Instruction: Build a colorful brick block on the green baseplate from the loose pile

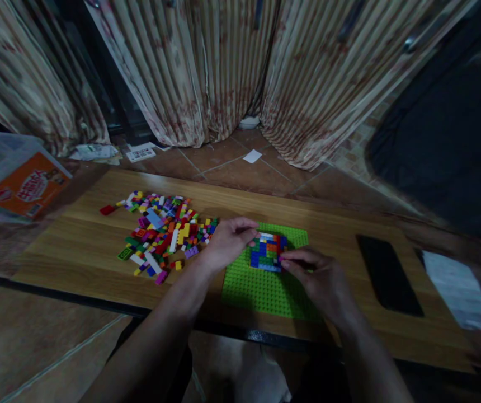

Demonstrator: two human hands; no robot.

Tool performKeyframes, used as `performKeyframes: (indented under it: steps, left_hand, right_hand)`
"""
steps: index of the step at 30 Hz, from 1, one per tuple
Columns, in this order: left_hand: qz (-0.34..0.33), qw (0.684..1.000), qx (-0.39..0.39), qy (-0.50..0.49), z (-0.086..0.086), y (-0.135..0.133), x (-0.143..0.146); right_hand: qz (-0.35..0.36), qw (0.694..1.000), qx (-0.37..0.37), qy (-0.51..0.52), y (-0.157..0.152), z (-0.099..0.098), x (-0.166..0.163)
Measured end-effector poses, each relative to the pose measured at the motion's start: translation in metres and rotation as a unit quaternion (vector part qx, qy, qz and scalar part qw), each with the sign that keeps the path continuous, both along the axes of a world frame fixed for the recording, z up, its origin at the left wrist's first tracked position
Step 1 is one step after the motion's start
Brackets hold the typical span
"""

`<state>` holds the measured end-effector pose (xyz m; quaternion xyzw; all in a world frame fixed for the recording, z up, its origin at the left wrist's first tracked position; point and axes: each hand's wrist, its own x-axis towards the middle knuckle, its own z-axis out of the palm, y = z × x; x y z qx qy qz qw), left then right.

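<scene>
A green studded baseplate [244, 296] lies on the wooden table. On it stands a low, roughly square build of multicoloured toy bricks [268, 252], in blue, orange, green, red and white. My right hand [322, 274] pinches a small pink brick [281, 258] between thumb and fingertips at the build's right edge. Whether that brick touches the build is too small to tell. At the build's upper left, my left hand [232, 240] is held with thumb and forefinger apart, their tips close to its edge. Nothing shows between those fingers.
Loose bricks in many colours [165, 229] are spread over the table's left half. A black phone-like slab [389, 274] lies right of the baseplate. Beyond the table are a clear plastic bin with an orange label [26, 184], striped curtains [207, 73] and white papers [458, 291].
</scene>
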<state>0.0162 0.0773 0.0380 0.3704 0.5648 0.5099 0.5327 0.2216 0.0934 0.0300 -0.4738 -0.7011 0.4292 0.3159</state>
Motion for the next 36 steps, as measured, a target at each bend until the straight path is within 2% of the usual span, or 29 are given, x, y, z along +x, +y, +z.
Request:
performKeyframes:
  steps: [8, 18, 29, 36]
  left_hand:
    - [-0.012, 0.999, 0.003, 0.031, -0.003, -0.001, 0.000]
    - [-0.029, 0.996, 0.030, 0.079, -0.012, -0.001, -0.003]
    - [-0.039, 0.989, 0.060, 0.132, -0.015, -0.001, -0.006]
    - [-0.040, 0.985, 0.060, 0.154, -0.015, -0.001, -0.008]
  right_hand:
    - [0.033, 0.997, 0.022, -0.065, -0.002, -0.005, -0.004]
    - [0.044, 0.995, 0.019, -0.091, -0.002, -0.001, -0.006]
    - [0.023, 0.998, -0.014, -0.064, 0.001, -0.006, -0.003]
    - [-0.046, 0.997, -0.023, -0.051, 0.007, -0.004, 0.000]
